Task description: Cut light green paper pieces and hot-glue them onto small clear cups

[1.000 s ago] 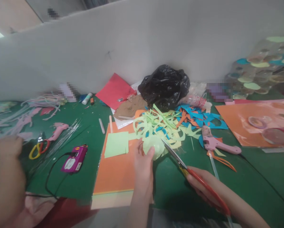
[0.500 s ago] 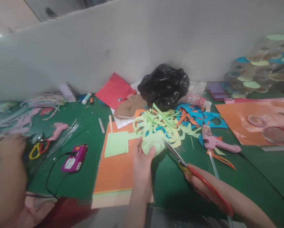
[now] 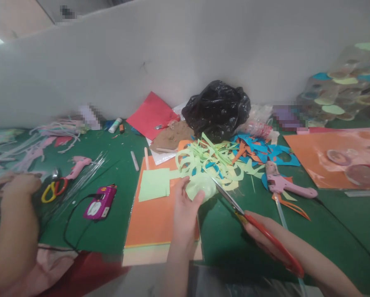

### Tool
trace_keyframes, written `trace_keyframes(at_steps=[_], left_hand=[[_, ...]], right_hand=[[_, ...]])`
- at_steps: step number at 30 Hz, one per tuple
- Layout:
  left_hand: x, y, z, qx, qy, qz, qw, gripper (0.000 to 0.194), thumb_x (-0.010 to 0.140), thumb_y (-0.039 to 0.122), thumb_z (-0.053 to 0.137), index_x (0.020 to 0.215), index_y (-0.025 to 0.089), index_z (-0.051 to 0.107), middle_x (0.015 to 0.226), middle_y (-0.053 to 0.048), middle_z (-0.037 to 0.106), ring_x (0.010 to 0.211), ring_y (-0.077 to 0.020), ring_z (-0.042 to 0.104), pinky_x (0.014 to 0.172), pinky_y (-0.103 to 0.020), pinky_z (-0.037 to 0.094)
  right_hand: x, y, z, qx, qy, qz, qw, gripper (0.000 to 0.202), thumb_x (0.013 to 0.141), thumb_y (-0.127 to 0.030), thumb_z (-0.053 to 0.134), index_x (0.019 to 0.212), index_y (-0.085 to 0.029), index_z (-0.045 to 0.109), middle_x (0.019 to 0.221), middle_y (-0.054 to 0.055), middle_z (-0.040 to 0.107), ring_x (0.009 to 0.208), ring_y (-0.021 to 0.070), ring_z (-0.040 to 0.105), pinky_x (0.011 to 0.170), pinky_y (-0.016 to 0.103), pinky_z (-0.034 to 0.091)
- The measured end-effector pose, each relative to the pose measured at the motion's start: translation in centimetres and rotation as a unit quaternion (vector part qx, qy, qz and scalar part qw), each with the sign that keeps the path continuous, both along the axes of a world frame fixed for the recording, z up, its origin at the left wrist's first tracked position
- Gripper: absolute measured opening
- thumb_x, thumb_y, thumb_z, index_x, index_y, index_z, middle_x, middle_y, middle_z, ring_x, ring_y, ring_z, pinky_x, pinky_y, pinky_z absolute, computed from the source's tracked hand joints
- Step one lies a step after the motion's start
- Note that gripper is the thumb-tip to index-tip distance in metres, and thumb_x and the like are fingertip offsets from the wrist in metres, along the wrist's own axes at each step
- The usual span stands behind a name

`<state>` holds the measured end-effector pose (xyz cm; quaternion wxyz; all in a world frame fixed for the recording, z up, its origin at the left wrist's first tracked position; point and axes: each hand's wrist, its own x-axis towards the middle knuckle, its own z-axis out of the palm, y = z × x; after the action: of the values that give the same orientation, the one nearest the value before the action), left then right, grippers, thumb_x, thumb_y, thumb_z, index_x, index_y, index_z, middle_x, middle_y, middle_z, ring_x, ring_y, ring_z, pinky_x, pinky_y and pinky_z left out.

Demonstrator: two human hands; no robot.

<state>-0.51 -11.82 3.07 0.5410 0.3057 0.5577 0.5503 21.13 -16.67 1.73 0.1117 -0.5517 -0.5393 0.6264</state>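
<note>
Pinched between the thumb and fingers of my left hand (image 3: 186, 208) is a round, see-through plastic piece with pale green paper (image 3: 200, 186) against it. My right hand (image 3: 259, 235) is closed around red-handled scissors (image 3: 273, 241), whose blades reach up to the right edge of the green paper. Whether the blades are parted is hard to make out. Below and left of my left hand lie orange sheets (image 3: 150, 225), with pale green paper squares (image 3: 154, 184) on top. Green paper scraps (image 3: 214, 154) heap up just beyond the blades.
A pink glue gun (image 3: 276, 183) with its cord lies right of the scissors. Behind the scraps sits a black plastic bag (image 3: 217, 109). At left are a purple box (image 3: 101, 202), yellow-and-red scissors (image 3: 50, 192), another glue gun (image 3: 79, 165) and a co-worker's hand (image 3: 22, 183).
The whole view has shifted slightly. My hands, the green paper and the scissors keep nearly the same positions relative to each other. The co-worker's hand at left has moved a little.
</note>
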Motion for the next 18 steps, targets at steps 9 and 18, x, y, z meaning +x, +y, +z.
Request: trace_keyframes(at_steps=[9,18], left_hand=[[-0.7,0.1,-0.3,0.005,-0.015,-0.003,1.0,0.058,0.072,0.044,0.081,0.122,0.026,0.058,0.144,-0.009,0.049,0.141,-0.0298,0.042,0.114,-0.041,0.04],[-1.0,0.0,-0.2,-0.012,-0.021,-0.043,0.999,0.064,0.069,0.042,0.084,0.124,0.027,0.056,0.143,-0.009,0.049,0.143,-0.0303,0.039,0.111,-0.041,0.042]], right_hand=[[0.0,0.2,-0.9,-0.009,0.008,-0.005,1.0,0.065,0.085,-0.084,0.042,0.082,-0.019,0.042,0.064,-0.006,0.034,0.049,0.0049,0.03,0.041,0.019,0.027],[1.2,-0.4,0.3,0.018,0.053,-0.015,0.998,0.057,0.083,-0.08,0.05,0.09,-0.025,0.061,0.077,0.003,0.059,0.066,0.0152,0.048,0.056,0.026,0.043]])
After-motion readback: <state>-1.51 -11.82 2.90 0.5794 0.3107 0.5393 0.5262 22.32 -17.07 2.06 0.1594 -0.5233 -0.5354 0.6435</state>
